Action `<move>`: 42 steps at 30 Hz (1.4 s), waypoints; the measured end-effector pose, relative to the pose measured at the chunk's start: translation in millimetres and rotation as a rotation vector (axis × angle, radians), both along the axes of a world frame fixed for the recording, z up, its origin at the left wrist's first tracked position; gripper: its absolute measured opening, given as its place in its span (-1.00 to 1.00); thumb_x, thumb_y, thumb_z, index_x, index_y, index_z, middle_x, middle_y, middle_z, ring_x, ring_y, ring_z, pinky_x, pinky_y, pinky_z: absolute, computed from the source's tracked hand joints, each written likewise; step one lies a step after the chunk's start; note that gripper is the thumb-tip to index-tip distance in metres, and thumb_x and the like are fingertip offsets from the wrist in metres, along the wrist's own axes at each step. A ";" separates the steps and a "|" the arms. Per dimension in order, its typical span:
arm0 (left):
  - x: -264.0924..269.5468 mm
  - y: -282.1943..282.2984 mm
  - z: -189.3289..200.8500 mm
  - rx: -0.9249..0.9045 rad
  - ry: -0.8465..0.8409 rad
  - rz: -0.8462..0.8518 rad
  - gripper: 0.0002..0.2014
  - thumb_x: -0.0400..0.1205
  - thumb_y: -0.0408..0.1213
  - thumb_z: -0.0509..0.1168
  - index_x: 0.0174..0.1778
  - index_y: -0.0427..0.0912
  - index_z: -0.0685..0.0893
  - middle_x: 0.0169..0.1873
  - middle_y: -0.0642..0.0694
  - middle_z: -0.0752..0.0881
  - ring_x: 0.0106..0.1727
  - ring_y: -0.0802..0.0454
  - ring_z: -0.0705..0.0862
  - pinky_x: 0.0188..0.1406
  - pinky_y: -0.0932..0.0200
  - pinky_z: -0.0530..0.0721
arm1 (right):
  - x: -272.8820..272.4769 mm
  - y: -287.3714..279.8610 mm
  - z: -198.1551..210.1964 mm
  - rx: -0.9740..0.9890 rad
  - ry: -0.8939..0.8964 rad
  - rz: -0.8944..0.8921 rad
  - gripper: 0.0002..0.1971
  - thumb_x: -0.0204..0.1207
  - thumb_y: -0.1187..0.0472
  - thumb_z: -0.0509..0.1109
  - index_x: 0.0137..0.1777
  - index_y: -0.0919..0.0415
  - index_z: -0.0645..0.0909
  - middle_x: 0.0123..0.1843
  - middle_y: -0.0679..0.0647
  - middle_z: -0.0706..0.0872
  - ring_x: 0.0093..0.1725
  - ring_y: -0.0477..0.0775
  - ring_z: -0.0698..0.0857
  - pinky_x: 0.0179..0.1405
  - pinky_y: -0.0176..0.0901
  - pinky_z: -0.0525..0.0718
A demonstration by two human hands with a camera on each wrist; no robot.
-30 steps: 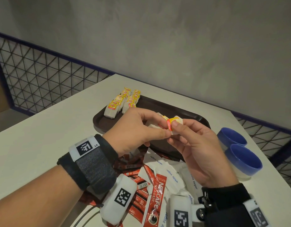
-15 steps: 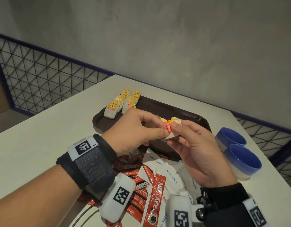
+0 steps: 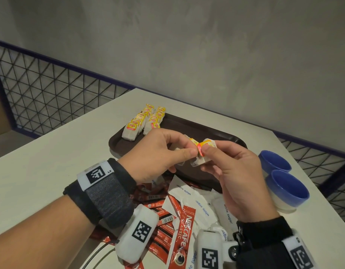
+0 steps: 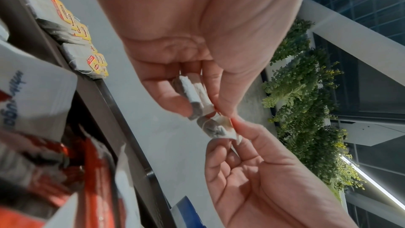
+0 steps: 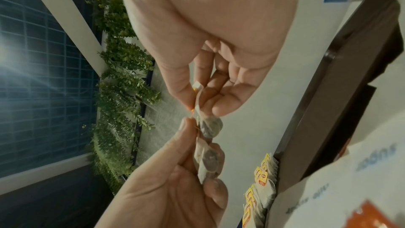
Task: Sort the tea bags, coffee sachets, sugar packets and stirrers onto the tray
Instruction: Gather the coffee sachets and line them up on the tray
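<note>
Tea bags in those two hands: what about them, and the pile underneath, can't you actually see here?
- How many tea bags each hand holds: head view, the left hand and right hand cover them; wrist views show only edges.
- Stirrers: none made out; both arms hide much of the pile of coffee sachets and sugar packets.
- Tag print: too small.
- Tray: near edge hidden behind the hands.

Tea bags point(image 3: 141, 123) are thin, matt gauzy paper with glossy yellow card tags; the tray point(image 3: 196, 131) dark, smooth plastic; sachets point(image 3: 182, 232) shiny red foil; sugar packets point(image 3: 203, 206) matt white paper; worktop point(image 3: 51, 162) smooth, matt
</note>
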State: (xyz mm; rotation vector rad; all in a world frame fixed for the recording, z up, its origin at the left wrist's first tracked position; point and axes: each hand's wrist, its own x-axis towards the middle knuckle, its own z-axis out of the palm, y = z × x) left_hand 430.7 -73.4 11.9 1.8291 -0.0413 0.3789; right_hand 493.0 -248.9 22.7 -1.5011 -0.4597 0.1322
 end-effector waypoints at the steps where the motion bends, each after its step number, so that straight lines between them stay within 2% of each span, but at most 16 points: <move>1: 0.2 0.1 -0.4 0.003 0.001 0.002 -0.95 0.65 -0.20 0.49 -0.09 0.00 0.88 -0.28 0.15 0.83 -0.24 0.17 0.74 -0.25 0.08 0.82 | -0.6 0.1 0.1 -0.008 -0.012 -0.004 -0.88 0.51 0.23 0.58 0.03 0.18 0.86 -0.10 0.16 0.89 -0.04 0.26 0.87 -0.04 0.06 0.87; 3: 0.5 0.2 -0.5 0.008 0.005 0.000 -0.94 0.65 -0.20 0.49 -0.08 -0.02 0.87 -0.27 0.11 0.83 -0.24 0.16 0.73 -0.25 0.09 0.80 | -1.7 0.4 -0.1 -0.028 -0.047 -0.021 -0.90 0.51 0.23 0.58 0.00 0.15 0.86 -0.12 0.12 0.89 -0.06 0.23 0.87 -0.06 0.07 0.88; 8: 0.1 -0.2 0.4 0.018 0.014 -0.033 -0.91 0.67 -0.17 0.46 -0.04 -0.06 0.86 -0.14 -0.16 0.84 -0.20 0.06 0.73 -0.24 0.08 0.80 | -2.5 -0.5 -0.6 -0.083 -0.149 -0.057 -0.93 0.50 0.22 0.61 -0.04 0.10 0.86 -0.19 0.03 0.89 -0.14 0.11 0.87 -0.15 -0.03 0.89; 13: -0.4 -1.7 -0.2 0.011 0.027 -0.040 -0.92 0.68 -0.19 0.45 -0.05 -0.07 0.85 -0.20 -0.10 0.82 -0.23 0.12 0.72 -0.28 0.14 0.78 | -1.4 -0.5 -2.5 -0.107 -0.141 -0.069 -0.95 0.50 0.22 0.62 -0.06 0.08 0.86 -0.18 0.04 0.88 -0.14 0.10 0.86 -0.15 0.00 0.89; 15: 0.0 -2.4 -0.4 -0.008 0.024 -0.033 -0.92 0.68 -0.20 0.46 -0.06 -0.07 0.85 -0.21 -0.13 0.81 -0.22 0.10 0.73 -0.29 0.14 0.76 | -0.3 -0.8 -2.6 -0.104 -0.106 -0.067 -0.95 0.50 0.23 0.62 -0.08 0.08 0.87 -0.17 0.05 0.88 -0.12 0.10 0.86 -0.11 0.03 0.89; 17: 0.5 -2.1 0.2 -0.054 0.025 -0.011 -0.95 0.68 -0.27 0.46 -0.03 -0.10 0.85 -0.17 -0.18 0.83 -0.20 0.04 0.75 -0.30 0.15 0.76 | 0.4 -1.2 -1.7 -0.081 -0.040 -0.032 -0.94 0.50 0.27 0.60 -0.14 0.09 0.87 -0.14 0.08 0.88 -0.05 0.14 0.87 -0.03 0.07 0.88; 19: 1.0 -1.5 0.6 -0.110 0.031 0.010 -0.89 0.68 -0.41 0.44 0.03 -0.13 0.82 -0.19 -0.12 0.82 -0.20 0.02 0.77 -0.33 0.18 0.76 | 1.6 -2.5 1.0 -0.035 0.059 0.024 -0.89 0.50 0.32 0.58 -0.20 0.12 0.86 -0.11 0.18 0.87 -0.02 0.20 0.85 0.00 0.08 0.83; 21: 2.3 -0.4 -0.2 -0.156 0.034 0.046 -0.81 0.67 -0.53 0.41 0.05 -0.15 0.79 -0.11 -0.07 0.82 -0.20 -0.01 0.78 -0.34 0.16 0.79 | 0.7 -4.2 5.1 -0.006 0.153 0.091 -0.89 0.50 0.36 0.54 -0.22 0.18 0.83 -0.09 0.32 0.85 -0.09 0.21 0.80 -0.09 0.03 0.78; 23: 4.2 0.9 -1.8 -0.202 0.037 0.083 -0.76 0.66 -0.58 0.39 0.07 -0.15 0.74 -0.02 -0.09 0.81 -0.19 -0.06 0.78 -0.33 0.10 0.82 | -1.8 -5.2 9.1 -0.002 0.221 0.192 -0.97 0.48 0.38 0.52 -0.11 0.30 0.79 -0.09 0.41 0.81 -0.18 0.18 0.74 -0.24 -0.07 0.68; 25: 5.7 1.3 -2.3 -0.256 0.057 0.071 -0.71 0.65 -0.59 0.39 0.16 -0.14 0.67 -0.02 -0.15 0.83 -0.17 -0.11 0.82 -0.29 0.04 0.85 | -4.7 -5.9 10.3 0.005 0.250 0.293 -0.82 0.37 0.33 0.54 -0.04 0.36 0.76 -0.13 0.37 0.80 -0.25 0.14 0.68 -0.34 -0.11 0.59; 28: 4.7 -1.5 -0.7 -0.296 0.094 0.000 -0.60 0.67 -0.58 0.38 0.34 -0.08 0.58 0.04 -0.21 0.87 -0.13 -0.05 0.87 -0.31 0.10 0.81 | -7.3 -5.2 9.8 -0.004 0.240 0.343 -0.74 0.30 0.24 0.57 -0.02 0.34 0.81 -0.05 0.43 0.80 -0.15 0.31 0.60 -0.37 -0.13 0.53; 29: 3.9 -3.1 0.0 -0.299 0.103 -0.024 -0.57 0.68 -0.58 0.36 0.38 -0.06 0.57 0.04 -0.22 0.87 -0.12 -0.05 0.87 -0.32 0.11 0.80 | -7.9 -4.8 9.2 -0.009 0.228 0.325 -0.75 0.32 0.24 0.58 -0.01 0.32 0.82 0.00 0.46 0.81 -0.09 0.33 0.59 -0.37 -0.14 0.54; 31: 2.9 -5.6 0.8 -0.318 0.122 -0.074 -0.56 0.70 -0.57 0.34 0.42 -0.05 0.56 0.04 -0.23 0.88 -0.10 -0.11 0.88 -0.31 0.07 0.82 | -6.6 -4.5 7.4 -0.025 0.181 0.232 -0.79 0.42 0.29 0.58 0.05 0.28 0.83 0.01 0.38 0.84 -0.09 0.32 0.63 -0.35 -0.13 0.58; 35: 2.3 -5.0 0.9 -0.359 0.154 -0.105 -0.61 0.75 -0.55 0.28 0.43 -0.08 0.60 0.08 -0.25 0.87 0.02 -0.24 0.88 -0.23 0.00 0.88 | -2.3 -3.7 5.0 -0.074 0.062 0.058 -0.73 0.48 0.34 0.59 0.17 0.16 0.73 -0.15 0.15 0.88 -0.16 0.20 0.81 -0.30 -0.09 0.73; 38: 0.4 -5.1 3.1 -0.360 0.155 -0.106 -0.72 0.78 -0.43 0.28 0.38 -0.12 0.68 0.08 -0.27 0.86 0.00 -0.16 0.88 -0.25 0.05 0.86 | -3.5 -2.2 3.9 -0.097 0.005 0.031 -0.69 0.48 0.32 0.61 0.19 0.11 0.70 -0.19 0.14 0.87 -0.16 0.23 0.85 -0.28 -0.09 0.79; 42: -0.5 -7.0 3.6 -0.305 0.145 -0.114 -0.79 0.73 -0.27 0.38 0.27 -0.15 0.78 0.04 -0.17 0.89 0.00 -0.07 0.88 -0.19 0.06 0.86 | -5.4 -1.1 2.3 -0.142 -0.090 0.005 -0.69 0.46 0.26 0.63 0.17 0.05 0.71 -0.17 0.11 0.87 -0.16 0.22 0.87 -0.19 -0.03 0.89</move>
